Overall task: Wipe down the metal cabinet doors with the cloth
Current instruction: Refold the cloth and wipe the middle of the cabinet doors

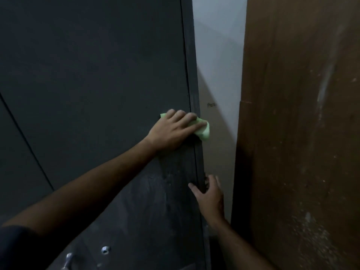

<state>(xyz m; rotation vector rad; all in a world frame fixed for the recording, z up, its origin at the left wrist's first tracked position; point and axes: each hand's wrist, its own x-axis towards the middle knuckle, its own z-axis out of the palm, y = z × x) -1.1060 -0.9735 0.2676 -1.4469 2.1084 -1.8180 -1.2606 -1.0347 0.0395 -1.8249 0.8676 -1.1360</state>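
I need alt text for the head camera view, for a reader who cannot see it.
The left hand presses a green cloth against the right edge of a dark metal cabinet door. Lower down, the right hand holds the same edge.

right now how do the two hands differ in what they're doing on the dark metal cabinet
The left hand presses a light green cloth flat against the dark grey metal cabinet door; the right hand is bare and hooks round the door's edge. The left hand sits higher, the right hand lower. Both touch the same door.
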